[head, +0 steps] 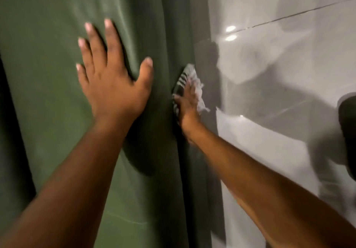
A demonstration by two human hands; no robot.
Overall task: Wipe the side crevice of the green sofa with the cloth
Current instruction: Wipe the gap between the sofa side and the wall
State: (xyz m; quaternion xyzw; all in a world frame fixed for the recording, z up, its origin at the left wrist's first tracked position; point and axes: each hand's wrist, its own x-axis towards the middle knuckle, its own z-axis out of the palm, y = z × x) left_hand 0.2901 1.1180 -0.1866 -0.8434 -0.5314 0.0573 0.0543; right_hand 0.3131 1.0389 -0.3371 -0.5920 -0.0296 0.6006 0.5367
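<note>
The green sofa fills the left half of the view. My left hand lies flat on its fabric with the fingers spread, pressing a dent into it. To the right, my right hand grips a black-and-white striped cloth with frayed white edges. It holds the cloth against the sofa's outer side, along a dark vertical fold near the sofa's right edge. The cloth is blurred and partly hidden under the fingers.
Glossy grey floor tiles with a dark grout line and light reflections take up the right side. A dark rounded object sits at the right edge. Shadows of my arms fall across the tiles.
</note>
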